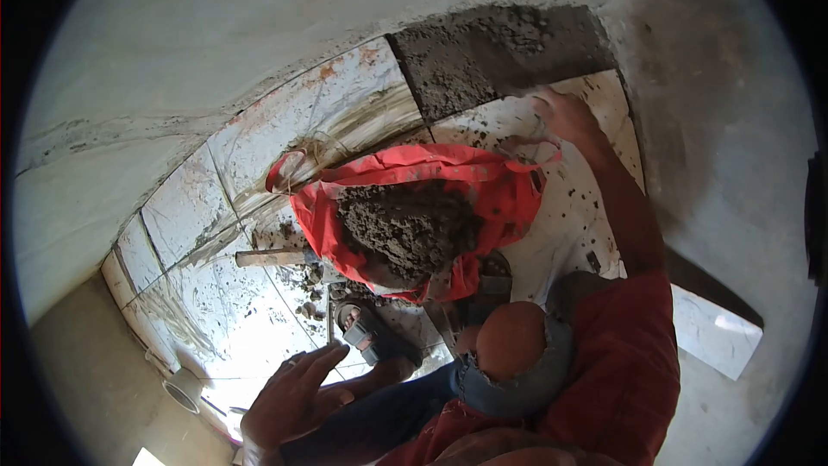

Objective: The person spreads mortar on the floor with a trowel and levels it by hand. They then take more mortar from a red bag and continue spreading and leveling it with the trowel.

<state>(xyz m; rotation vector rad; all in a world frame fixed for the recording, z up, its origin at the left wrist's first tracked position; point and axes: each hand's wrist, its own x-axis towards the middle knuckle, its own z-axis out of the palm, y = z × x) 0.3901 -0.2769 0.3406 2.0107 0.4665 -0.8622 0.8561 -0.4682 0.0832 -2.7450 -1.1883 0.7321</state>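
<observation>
A red bag (509,198) lies open on the white tiles, holding a heap of dark wet mortar (410,229). Beyond it, an untiled patch spread with grey mortar (457,60) fills the corner by the wall. My right hand (561,114) is at the near edge of that patch, over the tile; its fingers are blurred, and whether they hold anything is hidden. At the lower left, my left hand (297,393) hovers above my leg with its fingers extended and nothing in it. A wooden handle (272,257) juts out from the left side of the bag.
My sandalled foot (366,332) rests just below the bag, beside mortar crumbs. A white tile (711,332) leans at the right. A round pipe end (183,390) is at the lower left. Walls border the floor at the top, left and right.
</observation>
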